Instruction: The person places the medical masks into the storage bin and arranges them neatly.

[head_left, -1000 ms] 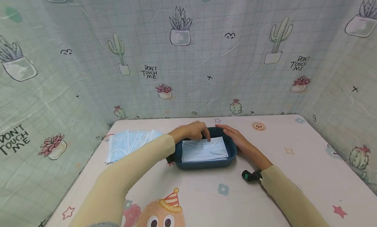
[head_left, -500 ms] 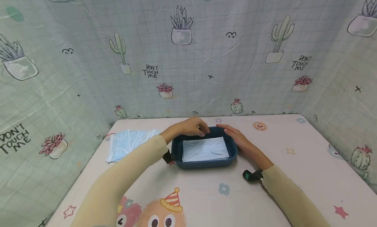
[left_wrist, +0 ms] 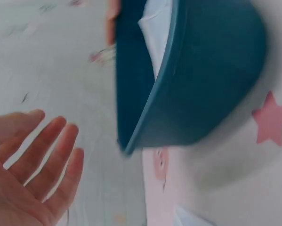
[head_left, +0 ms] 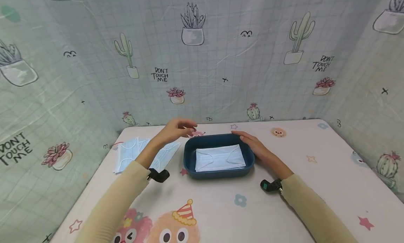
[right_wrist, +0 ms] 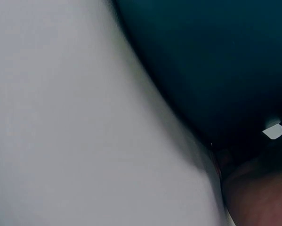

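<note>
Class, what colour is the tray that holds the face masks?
Dark blue; the tray shows best in the head view.

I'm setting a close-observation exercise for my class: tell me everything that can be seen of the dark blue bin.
The bin is dark blue and open-topped, with rounded corners, smooth walls and a thin rim; it looks like plastic. It stands upright on the table, longer sides running across the head view. Inside lies at least one pale blue face mask, flat. The right hand rests against its right end; the left hand is clear of it.
</note>
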A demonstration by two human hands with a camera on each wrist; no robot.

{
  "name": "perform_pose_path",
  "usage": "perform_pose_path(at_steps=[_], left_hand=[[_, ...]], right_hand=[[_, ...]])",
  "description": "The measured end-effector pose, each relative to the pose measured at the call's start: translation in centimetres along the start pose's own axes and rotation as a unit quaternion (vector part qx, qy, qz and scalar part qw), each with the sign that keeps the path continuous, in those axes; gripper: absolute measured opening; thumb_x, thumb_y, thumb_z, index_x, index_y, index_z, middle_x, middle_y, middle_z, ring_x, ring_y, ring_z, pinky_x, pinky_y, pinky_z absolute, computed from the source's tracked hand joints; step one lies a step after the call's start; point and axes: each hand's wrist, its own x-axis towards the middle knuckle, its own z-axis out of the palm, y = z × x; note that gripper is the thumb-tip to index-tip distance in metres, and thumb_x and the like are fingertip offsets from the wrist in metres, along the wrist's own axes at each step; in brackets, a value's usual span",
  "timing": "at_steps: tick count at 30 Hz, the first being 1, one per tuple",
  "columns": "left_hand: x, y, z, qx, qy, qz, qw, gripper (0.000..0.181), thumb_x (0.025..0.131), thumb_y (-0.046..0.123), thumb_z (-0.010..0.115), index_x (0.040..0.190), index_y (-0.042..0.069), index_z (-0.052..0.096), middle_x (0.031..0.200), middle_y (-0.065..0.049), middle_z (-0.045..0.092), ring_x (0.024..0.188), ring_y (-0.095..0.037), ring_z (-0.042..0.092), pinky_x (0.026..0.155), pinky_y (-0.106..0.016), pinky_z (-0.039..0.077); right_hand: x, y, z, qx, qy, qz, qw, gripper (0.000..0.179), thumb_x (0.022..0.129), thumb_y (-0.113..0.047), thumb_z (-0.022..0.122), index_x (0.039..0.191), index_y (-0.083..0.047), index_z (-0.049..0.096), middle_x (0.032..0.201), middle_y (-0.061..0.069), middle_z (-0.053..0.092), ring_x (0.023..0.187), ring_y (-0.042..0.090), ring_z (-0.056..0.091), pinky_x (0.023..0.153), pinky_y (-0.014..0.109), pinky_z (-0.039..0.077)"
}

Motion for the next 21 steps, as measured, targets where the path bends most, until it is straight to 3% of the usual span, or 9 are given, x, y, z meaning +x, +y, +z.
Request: perform_pose_path(at_steps=[5,8,13,16,21], left_hand=[[-3.6,-2.4,-2.4,-0.027,0.104,-0.033,0.9936,0.036,0.105,0.024,0.060,0.136,0.007,0.064,0.132,-0.018,0.069,0.112,-0.030,0.071,0.096,-0.033,0.060],[-5.4,-4.2,-3.3,-0.053,0.160,-0.058,0.9839,0.039,0.105,0.030,0.061,0.137,0.008,0.064,0.133,-0.018,0.069,0.109,-0.020,0.073,0.095,-0.027,0.059],[-7.8,-6.8,-4.3,-0.084,0.231,-0.069,0.9670,0.040,0.105,0.028,0.062,0.137,0.004,0.063,0.131,-0.018,0.069,0.098,-0.003,0.073,0.093,-0.026,0.060],[-8.9,-7.8,-4.9,-0.081,0.272,-0.088,0.9550,0.039,0.105,0.024,0.061,0.137,0.002,0.062,0.132,-0.018,0.068,0.097,-0.002,0.072,0.090,-0.023,0.060],[-10.9,-9.5,-5.7,-0.078,0.342,-0.142,0.9256,0.037,0.105,0.021,0.060,0.138,0.005,0.061,0.132,-0.016,0.067,0.097,-0.004,0.071,0.086,-0.018,0.059]], right_hand=[[0.1,-0.1,0.2,0.005,0.000,-0.001,1.0000,0.047,0.113,-0.023,0.033,0.158,-0.009,0.042,0.169,0.015,0.032,0.161,0.037,0.015,0.129,0.062,0.007],[0.1,-0.2,0.2,0.005,0.001,0.002,1.0000,0.047,0.113,-0.023,0.033,0.158,-0.009,0.042,0.169,0.014,0.032,0.161,0.036,0.015,0.129,0.061,0.006],[0.0,0.0,0.1,0.007,-0.001,0.001,1.0000,0.048,0.113,-0.023,0.033,0.158,-0.009,0.041,0.169,0.015,0.032,0.161,0.037,0.014,0.129,0.062,0.006],[-0.1,0.0,0.1,0.006,-0.003,-0.001,1.0000,0.048,0.113,-0.023,0.034,0.158,-0.008,0.041,0.169,0.016,0.031,0.161,0.038,0.014,0.129,0.063,0.006],[0.0,-0.1,0.0,0.001,-0.007,-0.003,1.0000,0.048,0.114,-0.024,0.033,0.158,-0.009,0.041,0.169,0.015,0.032,0.161,0.038,0.016,0.129,0.062,0.007]])
